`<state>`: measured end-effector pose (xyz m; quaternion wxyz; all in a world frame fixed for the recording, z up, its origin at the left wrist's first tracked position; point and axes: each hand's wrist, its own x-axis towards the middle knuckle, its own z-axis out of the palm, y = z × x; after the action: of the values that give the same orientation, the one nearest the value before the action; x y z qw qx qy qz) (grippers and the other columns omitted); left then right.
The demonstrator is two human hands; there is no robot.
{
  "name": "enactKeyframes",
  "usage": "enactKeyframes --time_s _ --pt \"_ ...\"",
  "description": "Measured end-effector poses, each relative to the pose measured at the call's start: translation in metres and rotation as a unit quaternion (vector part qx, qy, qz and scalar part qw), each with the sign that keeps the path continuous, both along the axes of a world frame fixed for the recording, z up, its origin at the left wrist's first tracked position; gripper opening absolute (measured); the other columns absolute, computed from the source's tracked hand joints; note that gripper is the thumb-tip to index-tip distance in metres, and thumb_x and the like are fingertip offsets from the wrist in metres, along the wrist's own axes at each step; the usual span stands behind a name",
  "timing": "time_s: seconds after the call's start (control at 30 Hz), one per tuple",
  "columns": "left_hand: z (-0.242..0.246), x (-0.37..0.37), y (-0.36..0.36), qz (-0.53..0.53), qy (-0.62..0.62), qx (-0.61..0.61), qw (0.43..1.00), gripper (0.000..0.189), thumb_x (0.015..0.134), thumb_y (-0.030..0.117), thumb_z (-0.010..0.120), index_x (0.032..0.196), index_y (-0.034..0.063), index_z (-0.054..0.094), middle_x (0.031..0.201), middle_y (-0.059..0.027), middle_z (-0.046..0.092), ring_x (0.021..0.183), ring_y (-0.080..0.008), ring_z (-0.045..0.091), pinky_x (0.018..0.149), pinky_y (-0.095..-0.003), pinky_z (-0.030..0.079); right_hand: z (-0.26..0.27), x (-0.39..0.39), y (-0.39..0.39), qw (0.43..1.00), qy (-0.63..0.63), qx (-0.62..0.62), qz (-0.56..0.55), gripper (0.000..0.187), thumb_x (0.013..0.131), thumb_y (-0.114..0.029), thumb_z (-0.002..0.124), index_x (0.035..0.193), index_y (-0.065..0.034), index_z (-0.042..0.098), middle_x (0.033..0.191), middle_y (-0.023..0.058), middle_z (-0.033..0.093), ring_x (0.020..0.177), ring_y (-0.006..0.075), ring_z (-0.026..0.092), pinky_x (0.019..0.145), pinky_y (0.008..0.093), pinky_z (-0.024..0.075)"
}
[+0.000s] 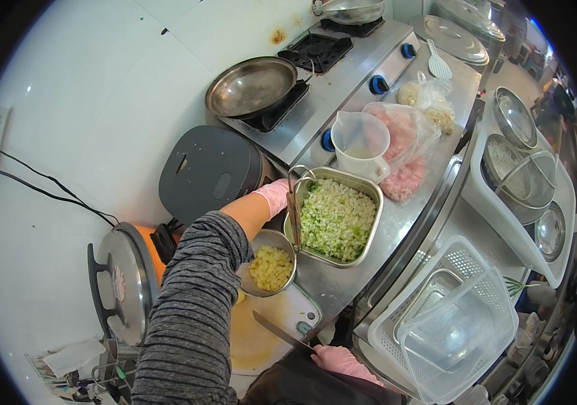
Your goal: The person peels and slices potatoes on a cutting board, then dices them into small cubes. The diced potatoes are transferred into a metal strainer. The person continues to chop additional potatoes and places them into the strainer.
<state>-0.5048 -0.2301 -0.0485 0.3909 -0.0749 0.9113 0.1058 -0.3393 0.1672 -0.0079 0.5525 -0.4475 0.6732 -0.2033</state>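
My left hand (pixel 279 197), in a pink glove, reaches in beside the left rim of a steel container (pixel 376 223). Finely chopped pale green vegetable (pixel 339 217) fills that container. A metal utensil with looped wire (pixel 294 215) stands at the same rim, against my left hand. My fingers are partly hidden, so a grip on it cannot be made out. Under my forearm sits a steel bowl (pixel 291 276) of diced yellow pieces (pixel 271 268). My right hand (pixel 344 362), also gloved, holds a knife (pixel 283 329) over a wet, yellow-stained cutting board (pixel 263 349).
A plastic measuring jug (pixel 359 136) and a bag of pink minced meat (pixel 402 174) stand beyond the container. A frying pan (pixel 253 88) rests on the gas stove (pixel 314 121). Left are a dark-lidded appliance (pixel 207 172) and an orange pot (pixel 149 253). Plastic baskets (pixel 384 329) lie right.
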Motion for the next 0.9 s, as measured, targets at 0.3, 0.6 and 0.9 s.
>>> enactKeyframes --time_s 0.3,0.6,0.9 --pt "-0.038 0.017 -0.021 -0.136 0.076 -0.04 0.987 0.033 0.086 0.025 0.044 0.099 0.0044 0.067 0.103 -0.0185 0.063 0.098 -0.0335 0.06 0.083 -0.0402 0.047 0.0 0.002 -0.004 1.0 0.003 0.015 0.016 0.029 0.091 -0.028 0.045 0.098 -0.0015 0.052 0.09 0.0204 0.062 0.083 0.0388 0.06 0.074 0.0482 0.0479" --pt "0.08 0.055 0.016 -0.412 0.204 -0.231 0.857 0.016 0.076 0.014 0.054 0.073 0.01 0.069 0.077 -0.006 0.068 0.074 -0.0227 0.067 0.067 -0.0358 0.052 -0.008 0.007 -0.006 0.999 0.04 0.011 0.019 0.029 0.09 -0.03 0.047 0.096 -0.0025 0.054 0.088 0.0206 0.063 0.084 0.0391 0.06 0.074 0.048 0.0478" --pt "0.157 0.15 0.071 -0.062 0.136 0.044 0.988 0.019 0.069 0.005 0.065 0.087 0.0088 0.064 0.088 -0.0119 0.06 0.088 -0.0344 0.058 0.077 -0.0407 0.047 -0.002 0.013 -0.013 0.994 0.1 -0.009 -0.041 0.036 0.085 -0.029 0.054 0.116 -0.0093 0.049 0.083 0.0236 0.063 0.081 0.0415 0.06 0.072 0.0513 0.0469"
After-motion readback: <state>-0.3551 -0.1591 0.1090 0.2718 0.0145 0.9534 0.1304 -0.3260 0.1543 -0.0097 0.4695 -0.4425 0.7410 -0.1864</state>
